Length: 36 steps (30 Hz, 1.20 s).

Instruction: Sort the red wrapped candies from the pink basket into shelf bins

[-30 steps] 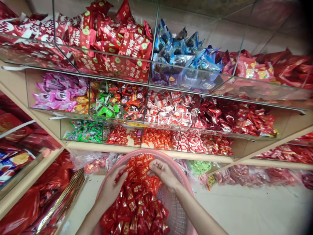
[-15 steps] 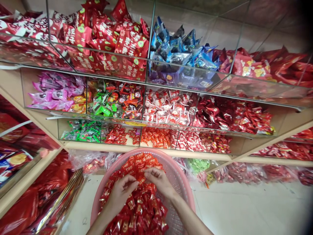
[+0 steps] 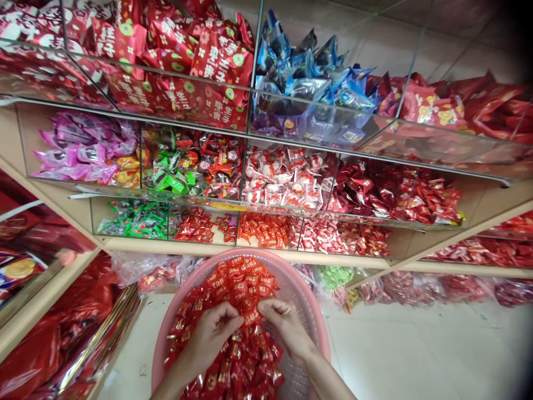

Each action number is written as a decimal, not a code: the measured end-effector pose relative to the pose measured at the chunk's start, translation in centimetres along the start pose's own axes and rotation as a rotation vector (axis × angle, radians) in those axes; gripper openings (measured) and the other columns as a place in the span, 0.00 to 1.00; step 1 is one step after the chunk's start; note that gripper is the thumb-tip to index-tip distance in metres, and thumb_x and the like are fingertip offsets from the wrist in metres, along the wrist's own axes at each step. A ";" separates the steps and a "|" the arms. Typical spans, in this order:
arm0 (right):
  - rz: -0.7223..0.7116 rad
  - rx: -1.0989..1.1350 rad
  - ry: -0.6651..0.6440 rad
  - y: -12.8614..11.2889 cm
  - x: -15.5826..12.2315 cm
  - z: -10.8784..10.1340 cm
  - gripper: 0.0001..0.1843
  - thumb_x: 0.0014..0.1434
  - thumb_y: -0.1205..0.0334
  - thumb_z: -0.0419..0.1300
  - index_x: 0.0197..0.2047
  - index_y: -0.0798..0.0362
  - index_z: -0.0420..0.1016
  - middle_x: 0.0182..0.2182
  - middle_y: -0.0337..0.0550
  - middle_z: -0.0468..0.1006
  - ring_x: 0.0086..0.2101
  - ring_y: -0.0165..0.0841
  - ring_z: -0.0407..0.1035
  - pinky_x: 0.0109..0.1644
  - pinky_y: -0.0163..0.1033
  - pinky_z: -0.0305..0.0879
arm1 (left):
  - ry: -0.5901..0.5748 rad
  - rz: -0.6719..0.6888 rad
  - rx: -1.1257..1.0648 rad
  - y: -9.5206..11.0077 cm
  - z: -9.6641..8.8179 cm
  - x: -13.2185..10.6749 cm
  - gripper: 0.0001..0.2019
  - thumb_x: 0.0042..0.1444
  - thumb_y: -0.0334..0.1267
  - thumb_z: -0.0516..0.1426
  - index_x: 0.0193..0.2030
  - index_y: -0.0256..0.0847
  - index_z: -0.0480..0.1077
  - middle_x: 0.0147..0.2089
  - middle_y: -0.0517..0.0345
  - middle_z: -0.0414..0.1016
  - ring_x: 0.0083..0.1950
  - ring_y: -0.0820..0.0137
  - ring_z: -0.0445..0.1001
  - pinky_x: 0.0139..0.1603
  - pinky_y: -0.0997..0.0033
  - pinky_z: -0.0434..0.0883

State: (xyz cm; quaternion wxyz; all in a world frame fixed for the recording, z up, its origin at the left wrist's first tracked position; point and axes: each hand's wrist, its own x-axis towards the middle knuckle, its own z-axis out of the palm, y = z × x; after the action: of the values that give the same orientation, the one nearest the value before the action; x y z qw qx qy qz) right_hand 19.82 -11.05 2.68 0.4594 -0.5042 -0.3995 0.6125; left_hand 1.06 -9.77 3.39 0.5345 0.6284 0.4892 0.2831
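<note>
A round pink plastic basket (image 3: 310,303) sits low in the middle of the head view, heaped with small red-and-gold wrapped candies (image 3: 233,289). Both hands rest on the heap. My left hand (image 3: 214,333) has its fingers curled, pinching candies near the middle of the pile. My right hand (image 3: 285,328) lies beside it, fingers bent and gripping candies as well. The two sets of fingertips nearly touch over the same spot.
Beyond the basket rise tiered glass-fronted shelves (image 3: 250,133) with bins of red, pink, green, white and blue wrapped sweets. Red packets (image 3: 62,344) fill a shelf at the left. Bagged sweets lie under the lowest shelf. Pale tiled floor (image 3: 416,355) spreads to the right.
Both hands have drawn back toward me across the candy heap and come closer together. The view has shifted slightly, so the shelves sit a little higher and further left.
</note>
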 end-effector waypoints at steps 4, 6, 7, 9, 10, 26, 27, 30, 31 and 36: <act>0.035 0.028 0.056 0.5 -0.2 -0.3 0.15 0.47 0.48 0.64 0.28 0.52 0.77 0.23 0.37 0.71 0.25 0.27 0.60 0.31 0.34 0.57 | 0.012 -0.004 -0.024 0.3 0.4 0.3 0.15 0.52 0.50 0.52 0.25 0.40 0.64 0.24 0.62 0.64 0.27 0.75 0.61 0.28 0.77 0.61; 0.046 0.012 0.030 0.8 -0.2 -0.5 0.14 0.47 0.49 0.63 0.28 0.52 0.77 0.23 0.36 0.71 0.24 0.26 0.59 0.30 0.33 0.56 | 0.005 -0.012 -0.026 0.2 0.5 0.4 0.15 0.51 0.49 0.53 0.25 0.40 0.65 0.24 0.62 0.65 0.27 0.75 0.62 0.28 0.77 0.61; 0.051 0.001 0.009 0.9 -0.3 -0.5 0.14 0.47 0.49 0.63 0.27 0.52 0.77 0.22 0.36 0.71 0.23 0.26 0.58 0.29 0.32 0.55 | -0.003 -0.017 -0.026 0.2 0.5 0.4 0.14 0.51 0.49 0.53 0.25 0.40 0.65 0.24 0.62 0.66 0.27 0.75 0.62 0.28 0.77 0.61; 0.062 -0.023 -0.033 1.0 -0.3 -0.7 0.14 0.47 0.49 0.64 0.27 0.52 0.76 0.22 0.35 0.70 0.23 0.25 0.58 0.28 0.32 0.54 | -0.023 -0.026 -0.025 -0.1 0.4 0.4 0.14 0.51 0.48 0.54 0.25 0.39 0.65 0.24 0.62 0.67 0.28 0.75 0.64 0.29 0.77 0.62; 0.068 -0.036 -0.046 1.1 -0.2 -0.9 0.14 0.47 0.49 0.64 0.28 0.52 0.76 0.22 0.35 0.70 0.23 0.25 0.58 0.28 0.32 0.54 | -0.035 -0.028 -0.026 -0.3 0.3 0.4 0.13 0.51 0.48 0.54 0.26 0.39 0.66 0.25 0.62 0.68 0.28 0.74 0.66 0.30 0.77 0.63; -0.305 -0.909 0.342 1.0 6.2 -8.1 0.07 0.54 0.66 0.48 0.27 0.53 0.64 0.20 0.38 0.68 0.22 0.29 0.60 0.28 0.33 0.51 | 0.587 0.079 0.391 -8.0 -8.6 3.3 0.18 0.53 0.51 0.49 0.41 0.39 0.68 0.43 0.51 0.74 0.45 0.64 0.72 0.45 0.63 0.70; -0.303 -0.932 0.341 1.2 6.6 -8.0 0.07 0.53 0.67 0.48 0.27 0.53 0.64 0.20 0.38 0.69 0.22 0.29 0.61 0.28 0.32 0.51 | 0.596 0.086 0.406 -8.5 -8.5 3.4 0.18 0.53 0.51 0.49 0.41 0.40 0.68 0.43 0.51 0.74 0.45 0.64 0.72 0.46 0.63 0.70; -0.275 -0.999 0.341 2.1 7.5 -7.9 0.06 0.51 0.69 0.48 0.27 0.54 0.64 0.20 0.39 0.69 0.22 0.29 0.61 0.28 0.32 0.51 | 0.610 0.126 0.424 -9.8 -8.3 3.5 0.17 0.54 0.50 0.49 0.41 0.40 0.68 0.42 0.52 0.73 0.45 0.65 0.72 0.47 0.64 0.70; -0.262 -1.024 0.339 2.3 7.7 -7.8 0.06 0.51 0.70 0.48 0.27 0.54 0.64 0.20 0.39 0.69 0.21 0.28 0.61 0.27 0.32 0.50 | 0.608 0.141 0.431 -10.1 -8.2 3.5 0.17 0.55 0.49 0.49 0.41 0.40 0.68 0.42 0.52 0.73 0.45 0.65 0.71 0.47 0.64 0.69; -0.228 -1.169 0.341 2.5 8.1 -7.4 0.06 0.51 0.72 0.48 0.26 0.54 0.61 0.20 0.37 0.67 0.20 0.26 0.57 0.25 0.32 0.45 | 0.598 0.180 0.502 -10.7 -8.1 3.6 0.14 0.56 0.47 0.49 0.42 0.41 0.67 0.43 0.53 0.71 0.47 0.66 0.70 0.51 0.63 0.67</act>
State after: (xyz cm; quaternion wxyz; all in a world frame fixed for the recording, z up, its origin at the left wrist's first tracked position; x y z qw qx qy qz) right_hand 26.12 -3.64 -3.01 0.2269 -0.7173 -0.6414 0.1502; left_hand -8.12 -3.77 -5.21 0.1714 0.6697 0.6203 0.3706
